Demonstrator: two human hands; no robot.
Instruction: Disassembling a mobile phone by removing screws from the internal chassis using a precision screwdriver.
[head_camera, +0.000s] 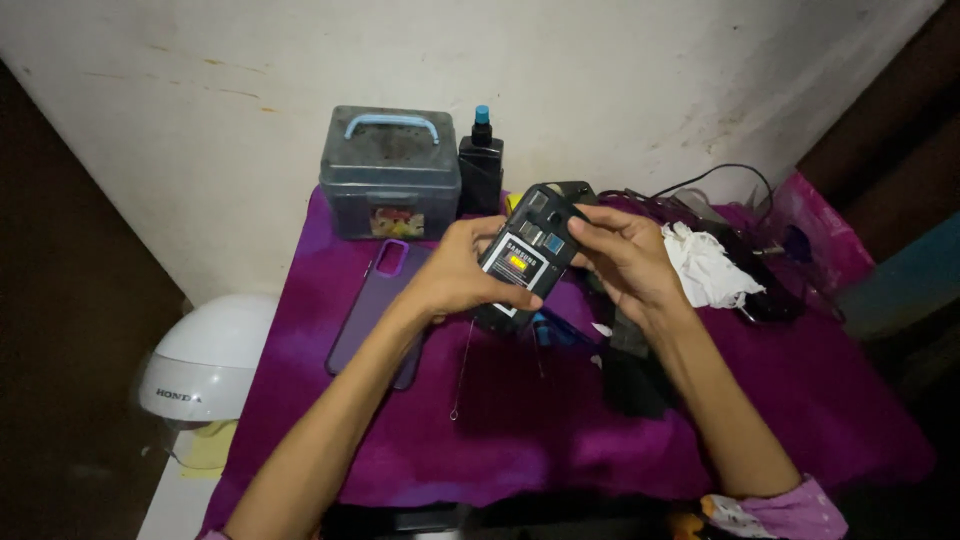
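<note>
Nearest the camera, a purple cloth (560, 420) covers the desk, with a thin wire (462, 370) lying on it. Just above that, both hands hold up a phone (525, 262) with its back cover off, battery showing. Left hand (462, 275) is wrapped around the phone's lower left edge, right hand (625, 255) pinches the top right corner. A purple phone case (375, 310) lies to the left, a crumpled white tissue (705, 265) to the right. By the wall: a grey box (390, 185) and a dark bottle (481, 170).

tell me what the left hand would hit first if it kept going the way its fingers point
The left hand points up and right across the open-backed phone it holds. Past that it would likely meet the right hand first, though depth is unclear.
</note>
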